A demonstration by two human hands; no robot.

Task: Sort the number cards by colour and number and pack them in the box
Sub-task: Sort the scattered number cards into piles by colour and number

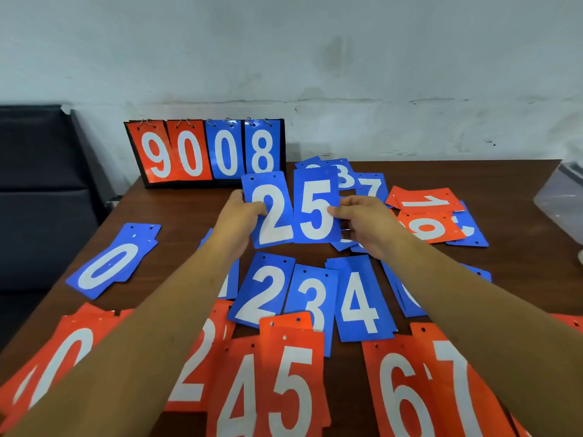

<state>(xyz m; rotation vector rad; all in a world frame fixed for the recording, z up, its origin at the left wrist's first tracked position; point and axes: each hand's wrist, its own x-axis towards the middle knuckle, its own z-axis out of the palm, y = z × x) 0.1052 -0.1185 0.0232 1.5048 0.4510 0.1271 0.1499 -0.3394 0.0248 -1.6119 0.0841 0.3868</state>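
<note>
Nearest, from seven to five o'clock, an orange row lies face up in rising order, 0, 2, 4, 5, 6, 7, overlapped like tiles, likely so each numeral stays readable. Just beyond it a blue row runs the same way, 2, 3 and 4 side by side and a blue 0 set apart at nine o'clock; the forearms hide what lies between. Above the table's middle the left hand pinches a blue 2 by its left edge, thumb on the face, and the right hand pinches a blue 5 by its right edge. Both are held upright facing the wearer, seemingly to read them and choose their piles. At two o'clock an unsorted heap mixes orange and blue at all angles. A clear box waits at three o'clock by the edge, with no card visible in it. Farthest, at eleven o'clock, a scoreboard stand shows 9, 0, 0, 8 on rings.
</note>
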